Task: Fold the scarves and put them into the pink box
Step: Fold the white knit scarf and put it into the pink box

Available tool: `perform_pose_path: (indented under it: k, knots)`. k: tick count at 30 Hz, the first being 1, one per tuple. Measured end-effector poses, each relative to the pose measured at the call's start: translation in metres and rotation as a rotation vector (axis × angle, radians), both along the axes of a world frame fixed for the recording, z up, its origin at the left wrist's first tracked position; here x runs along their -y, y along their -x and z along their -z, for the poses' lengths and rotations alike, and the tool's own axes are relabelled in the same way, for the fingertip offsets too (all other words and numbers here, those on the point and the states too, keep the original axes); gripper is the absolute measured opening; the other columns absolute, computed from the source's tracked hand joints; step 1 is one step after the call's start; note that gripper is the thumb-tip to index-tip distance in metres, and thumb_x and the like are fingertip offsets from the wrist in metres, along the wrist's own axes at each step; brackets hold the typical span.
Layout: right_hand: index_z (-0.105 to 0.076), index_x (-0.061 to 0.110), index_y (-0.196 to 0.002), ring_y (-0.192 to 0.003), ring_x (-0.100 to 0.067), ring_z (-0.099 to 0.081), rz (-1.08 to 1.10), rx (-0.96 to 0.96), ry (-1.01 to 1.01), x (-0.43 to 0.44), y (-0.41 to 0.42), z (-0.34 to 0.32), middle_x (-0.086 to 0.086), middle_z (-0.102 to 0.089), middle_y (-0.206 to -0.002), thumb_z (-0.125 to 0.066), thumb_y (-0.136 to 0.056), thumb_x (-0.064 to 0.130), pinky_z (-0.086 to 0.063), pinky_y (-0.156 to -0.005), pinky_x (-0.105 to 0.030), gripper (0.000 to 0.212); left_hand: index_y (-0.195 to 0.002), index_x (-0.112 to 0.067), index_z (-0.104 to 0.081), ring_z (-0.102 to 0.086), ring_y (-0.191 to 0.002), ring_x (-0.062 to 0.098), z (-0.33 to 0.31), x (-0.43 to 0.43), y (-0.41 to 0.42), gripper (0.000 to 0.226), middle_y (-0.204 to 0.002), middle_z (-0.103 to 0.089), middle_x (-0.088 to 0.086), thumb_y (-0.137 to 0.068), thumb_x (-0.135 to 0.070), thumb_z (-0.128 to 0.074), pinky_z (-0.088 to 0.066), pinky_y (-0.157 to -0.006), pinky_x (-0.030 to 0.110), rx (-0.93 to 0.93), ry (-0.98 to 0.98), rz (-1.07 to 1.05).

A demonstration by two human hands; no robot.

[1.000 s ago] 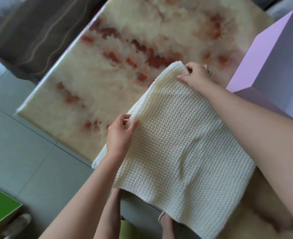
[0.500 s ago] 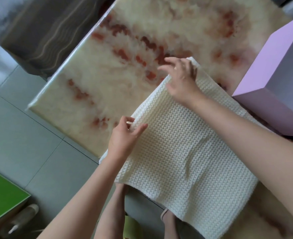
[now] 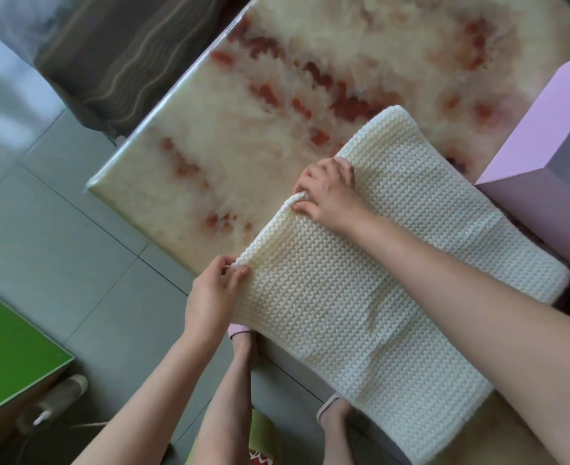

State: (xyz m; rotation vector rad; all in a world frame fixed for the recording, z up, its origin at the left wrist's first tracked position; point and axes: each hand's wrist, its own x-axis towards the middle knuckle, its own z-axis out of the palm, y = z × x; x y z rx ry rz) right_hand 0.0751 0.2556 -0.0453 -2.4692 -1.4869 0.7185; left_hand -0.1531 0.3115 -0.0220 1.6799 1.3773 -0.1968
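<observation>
On the table (image 3: pixel 209 156), just beside the box (image 3: pixel 545 156), the scarf (image 3: pixel 361 297) is spread flat, its long edge pinched by the curled fingers (image 3: pixel 221 263) of the left hand (image 3: pixel 209 297) and right hand (image 3: pixel 330 193); judged soft, light and limp, it is best taken by edges or corners.

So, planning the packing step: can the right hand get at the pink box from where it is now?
Probably yes. The pink box stands beside the scarf, close to the right hand, with nothing between them. That hand is pinching the scarf's edge, though.
</observation>
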Motion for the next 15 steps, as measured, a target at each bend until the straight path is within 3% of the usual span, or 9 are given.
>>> perform_pose_path:
  k: [4,6,10,15]
  knots:
    - [-0.053,0.019,-0.124,-0.137,-0.022,-0.019,0.013,0.021,0.022,-0.001,0.015,0.000,-0.003,-0.037,-0.140,-0.057,-0.090,0.030,0.009,-0.113,-0.034,0.036,-0.109,-0.024,-0.055,-0.054,-0.095,0.011,0.001,0.010,-0.001,0.022,-0.104,-0.058,-0.011,-0.089,-0.034,-0.058,-0.040,-0.072,0.030,-0.004,-0.090,0.020]
    - [-0.051,0.019,-0.129,-0.138,-0.024,-0.018,0.071,0.002,-0.049,0.007,0.024,-0.005,-0.005,-0.031,-0.146,-0.058,-0.089,0.026,0.003,-0.113,-0.037,0.041,-0.111,-0.022,-0.054,-0.055,-0.097,0.012,0.002,0.012,0.001,0.027,-0.107,-0.058,-0.009,-0.087,-0.034,-0.061,-0.043,-0.075,0.032,0.013,-0.103,0.014]
    - [-0.053,0.019,-0.123,-0.116,-0.023,-0.039,0.327,-0.035,-0.212,0.057,0.060,-0.021,-0.006,-0.042,-0.130,-0.063,-0.083,0.035,-0.026,-0.098,-0.035,0.044,-0.117,-0.021,-0.047,-0.057,-0.093,0.014,-0.003,0.012,0.007,0.044,-0.107,-0.056,-0.006,-0.081,-0.035,-0.070,-0.050,-0.078,0.038,0.030,-0.070,-0.033]
    - [-0.049,0.021,-0.114,-0.105,-0.014,-0.044,0.351,-0.058,-0.017,0.154,0.148,-0.031,0.002,-0.045,-0.114,-0.058,-0.073,0.060,-0.039,-0.094,-0.028,0.057,-0.112,-0.018,-0.048,-0.057,-0.090,0.017,-0.011,0.013,0.018,0.046,-0.101,-0.057,-0.004,-0.078,-0.038,-0.072,-0.051,-0.078,0.037,-0.007,-0.033,-0.045]
